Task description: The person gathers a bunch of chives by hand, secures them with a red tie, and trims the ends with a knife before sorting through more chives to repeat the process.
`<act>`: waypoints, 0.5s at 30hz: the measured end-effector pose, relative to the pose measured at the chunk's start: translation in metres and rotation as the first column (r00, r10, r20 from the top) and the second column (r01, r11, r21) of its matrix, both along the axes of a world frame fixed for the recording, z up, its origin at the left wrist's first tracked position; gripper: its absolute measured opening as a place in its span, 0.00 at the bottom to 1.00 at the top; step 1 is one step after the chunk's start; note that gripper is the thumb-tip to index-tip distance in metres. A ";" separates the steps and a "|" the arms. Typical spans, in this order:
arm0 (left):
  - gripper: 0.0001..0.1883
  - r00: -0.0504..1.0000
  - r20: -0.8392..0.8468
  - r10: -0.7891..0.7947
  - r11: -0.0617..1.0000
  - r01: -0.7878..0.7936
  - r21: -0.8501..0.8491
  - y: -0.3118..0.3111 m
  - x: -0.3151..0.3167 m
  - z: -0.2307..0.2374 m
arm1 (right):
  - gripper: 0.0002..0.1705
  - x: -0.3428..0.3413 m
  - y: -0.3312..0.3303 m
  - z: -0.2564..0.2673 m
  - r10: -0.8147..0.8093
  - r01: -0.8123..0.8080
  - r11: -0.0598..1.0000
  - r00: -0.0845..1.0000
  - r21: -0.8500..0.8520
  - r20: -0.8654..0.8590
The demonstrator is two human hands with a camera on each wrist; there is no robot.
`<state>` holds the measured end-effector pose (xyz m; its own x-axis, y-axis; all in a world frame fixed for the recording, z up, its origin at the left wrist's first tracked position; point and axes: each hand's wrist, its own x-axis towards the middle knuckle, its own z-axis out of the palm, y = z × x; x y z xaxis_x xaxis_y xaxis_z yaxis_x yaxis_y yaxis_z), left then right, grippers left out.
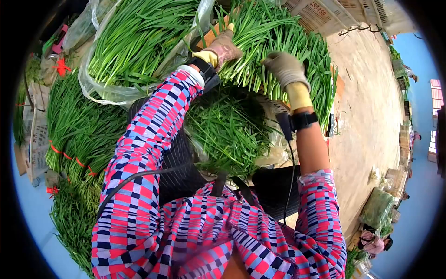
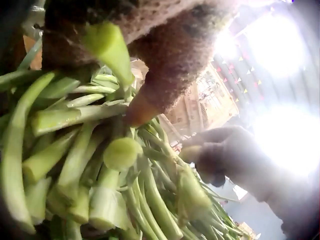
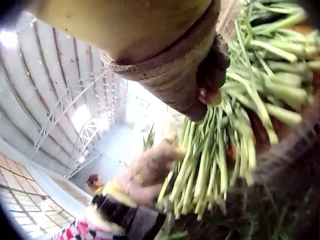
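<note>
My left hand point(image 1: 224, 48), in a worn knit glove with bare fingertips, holds the side of a bunch of garlic chives point(image 1: 248, 69). In the left wrist view its thumb presses in among the pale cut ends point(image 2: 120, 152). Facing it across the bunch, my right hand point(image 1: 285, 69) has curled fingers and pinches at the stalks. The right wrist view shows its fingertips point(image 3: 212, 96) at the upper stalks, with the left hand point(image 3: 150, 167) lower down beside them. Part of what lies between the right fingers is hidden.
A clear plastic bag point(image 1: 88, 88) of chives lies at upper left. Bundles with red ties point(image 1: 74, 158) are stacked at left. Loose leaves point(image 1: 227, 130) heap below my hands. Plastic crates point(image 1: 320, 14) stand at the back, with pale floor point(image 1: 367, 102) to the right.
</note>
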<state>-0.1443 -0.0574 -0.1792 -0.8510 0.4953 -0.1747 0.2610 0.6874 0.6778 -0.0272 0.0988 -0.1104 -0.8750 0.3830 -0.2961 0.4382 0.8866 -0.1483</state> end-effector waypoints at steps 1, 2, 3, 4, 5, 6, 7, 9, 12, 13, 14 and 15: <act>0.55 1.000 0.018 -0.002 0.999 0.003 -0.038 0.001 -0.001 0.001 | 0.26 0.005 -0.019 -0.001 0.030 -0.036 0.993 0.998 0.113 0.055; 0.54 0.999 0.034 -0.005 0.997 0.008 -0.076 0.002 0.002 0.011 | 0.23 -0.002 -0.018 -0.026 0.056 -0.098 0.966 0.983 0.239 0.175; 0.54 0.999 0.049 -0.008 0.993 0.014 -0.115 0.003 0.003 0.015 | 0.19 -0.003 -0.021 -0.035 0.039 -0.079 0.960 0.988 0.267 0.150; 0.52 0.999 0.038 -0.008 0.995 0.012 -0.097 0.002 0.004 0.014 | 0.19 -0.005 -0.017 -0.038 0.006 -0.042 0.968 0.989 0.248 0.145; 0.49 1.000 0.030 -0.005 0.997 0.008 -0.077 0.003 0.004 0.010 | 0.18 -0.004 -0.013 -0.036 -0.026 -0.008 0.973 0.989 0.231 0.143; 0.47 1.000 0.021 0.001 0.999 0.001 -0.054 0.004 0.003 0.008 | 0.19 -0.002 -0.007 -0.032 -0.056 0.032 0.977 0.993 0.213 0.105; 0.47 0.997 0.070 -0.014 0.999 0.017 -0.040 0.003 0.000 0.007 | 0.20 0.003 -0.001 -0.027 -0.083 0.068 0.979 0.994 0.192 0.069; 0.46 0.985 0.167 -0.049 0.998 0.053 -0.018 -0.001 -0.006 0.005 | 0.22 0.010 -0.001 -0.026 -0.096 0.093 0.983 0.995 0.158 0.011; 0.42 0.998 0.050 -0.036 0.999 0.035 0.006 0.000 -0.009 -0.002 | 0.25 0.018 -0.015 -0.018 -0.077 0.087 0.991 0.993 0.105 -0.093; 0.42 0.999 0.040 -0.032 0.999 0.031 0.013 -0.002 -0.012 -0.005 | 0.25 0.019 -0.022 -0.013 -0.073 0.076 0.996 0.995 0.048 -0.061; 0.42 0.999 0.029 -0.027 1.000 0.026 0.017 -0.005 -0.014 -0.005 | 0.25 0.019 -0.029 -0.009 -0.066 0.066 0.998 0.997 -0.014 -0.029; 0.42 0.998 -0.004 -0.055 0.998 0.055 -0.005 -0.008 -0.013 -0.006 | 0.24 0.019 -0.036 -0.009 -0.059 0.059 0.995 0.998 -0.076 0.003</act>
<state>-0.1578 -0.0651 -0.1855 -0.8233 0.5403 -0.1739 0.3010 0.6753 0.6734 -0.0077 0.0627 -0.1198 -0.8514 0.4100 -0.3271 0.4894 0.8454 -0.2142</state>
